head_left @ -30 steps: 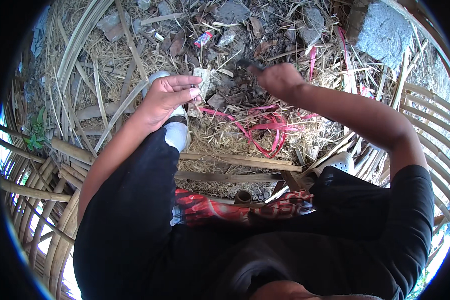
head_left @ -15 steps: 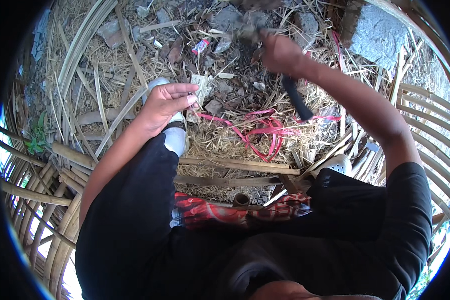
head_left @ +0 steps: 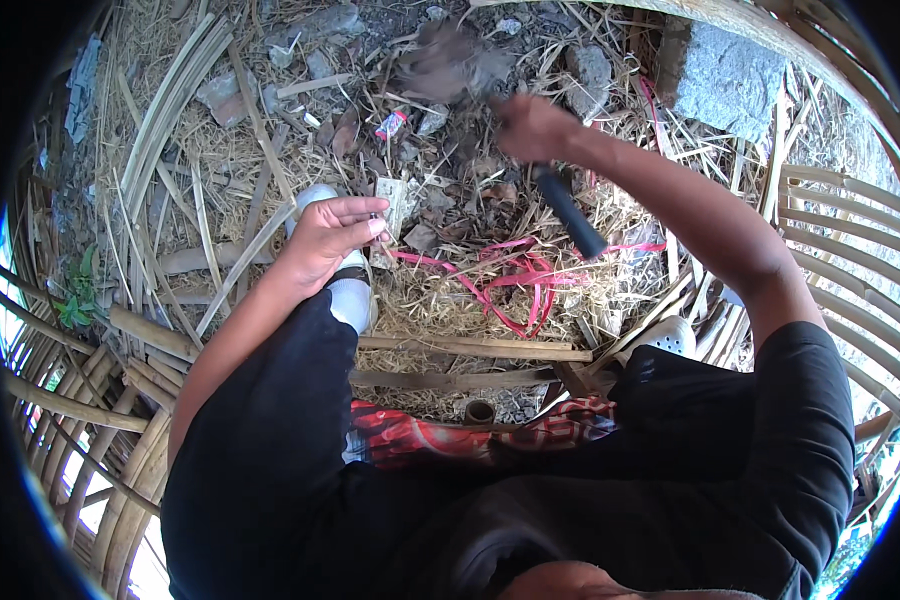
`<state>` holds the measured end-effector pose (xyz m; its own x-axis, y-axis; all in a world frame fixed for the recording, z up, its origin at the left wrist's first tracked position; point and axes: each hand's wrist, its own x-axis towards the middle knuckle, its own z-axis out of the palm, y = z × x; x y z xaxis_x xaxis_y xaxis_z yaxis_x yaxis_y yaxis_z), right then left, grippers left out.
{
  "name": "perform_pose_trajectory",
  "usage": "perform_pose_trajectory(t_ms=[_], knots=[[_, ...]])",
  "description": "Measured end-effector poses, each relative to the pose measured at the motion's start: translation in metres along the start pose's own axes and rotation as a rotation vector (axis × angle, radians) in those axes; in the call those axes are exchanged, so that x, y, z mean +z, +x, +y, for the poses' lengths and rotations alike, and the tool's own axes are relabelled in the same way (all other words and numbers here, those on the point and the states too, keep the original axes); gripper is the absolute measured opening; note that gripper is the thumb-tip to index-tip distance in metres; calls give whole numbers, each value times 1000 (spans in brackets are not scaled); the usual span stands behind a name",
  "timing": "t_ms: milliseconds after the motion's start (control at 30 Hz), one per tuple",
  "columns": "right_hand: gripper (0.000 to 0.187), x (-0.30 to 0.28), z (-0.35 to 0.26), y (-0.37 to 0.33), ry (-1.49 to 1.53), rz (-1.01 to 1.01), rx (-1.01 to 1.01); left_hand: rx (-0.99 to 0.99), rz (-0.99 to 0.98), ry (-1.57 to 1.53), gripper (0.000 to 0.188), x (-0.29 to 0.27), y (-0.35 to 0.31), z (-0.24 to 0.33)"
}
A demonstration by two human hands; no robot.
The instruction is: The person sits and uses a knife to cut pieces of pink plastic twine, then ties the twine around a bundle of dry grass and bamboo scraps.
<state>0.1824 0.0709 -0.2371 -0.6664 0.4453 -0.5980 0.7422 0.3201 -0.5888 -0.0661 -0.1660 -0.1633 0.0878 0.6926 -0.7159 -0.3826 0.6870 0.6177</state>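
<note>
My left hand (head_left: 325, 240) is beside my left knee, thumb and fingertips pinched together on a small thin dark piece (head_left: 376, 216) whose kind I cannot make out. Just past those fingertips lies a pale, flat block (head_left: 394, 200) on the straw. My right hand (head_left: 535, 130) is wrapped round a tool with a black handle (head_left: 572, 215), held up over the ground. The handle's butt points down and right toward me. At the far end, the tool's head is smeared by motion, so its kind is unclear.
Pink plastic ribbon (head_left: 535, 290) lies tangled on the straw in front of me. A grey stone block (head_left: 730, 80) stands far right. Bamboo strips (head_left: 175, 85) lie far left, and a bamboo slat (head_left: 470, 348) crosses before me. Curved bamboo slats (head_left: 850, 240) rise at right.
My right hand has swung left and slightly down with the black-handled tool, its blurred head also further left. My left hand keeps its pinch. The whole view has shifted slightly.
</note>
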Motion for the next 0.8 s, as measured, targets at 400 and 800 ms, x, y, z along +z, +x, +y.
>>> perform_pose_trajectory(t_ms=[400, 800], knots=[[52, -22, 3, 11, 238, 326, 342, 11, -11, 6, 32, 0, -1, 2], [57, 22, -1, -11, 341, 354, 78, 23, 15, 10, 33, 2, -1, 3]])
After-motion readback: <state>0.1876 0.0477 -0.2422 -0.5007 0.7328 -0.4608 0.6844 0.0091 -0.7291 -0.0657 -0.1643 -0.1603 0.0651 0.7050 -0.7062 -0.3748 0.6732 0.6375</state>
